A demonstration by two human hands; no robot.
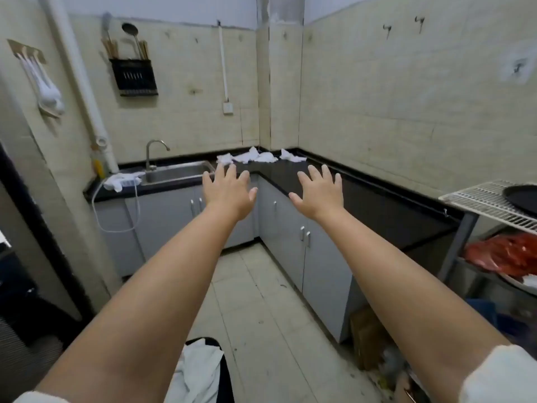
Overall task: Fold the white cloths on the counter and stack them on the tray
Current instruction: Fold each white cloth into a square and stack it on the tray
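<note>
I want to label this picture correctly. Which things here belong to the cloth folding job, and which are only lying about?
Job: white cloths crumpled in the counter corner; dark tray on the wire rack.

Lying about: sink, faucet, utensil holder, red bag.

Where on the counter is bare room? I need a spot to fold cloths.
The black counter lies bare along the right wall, between the crumpled white cloths in the corner and the wire rack. Crowded: the corner itself, and the sink end.
</note>
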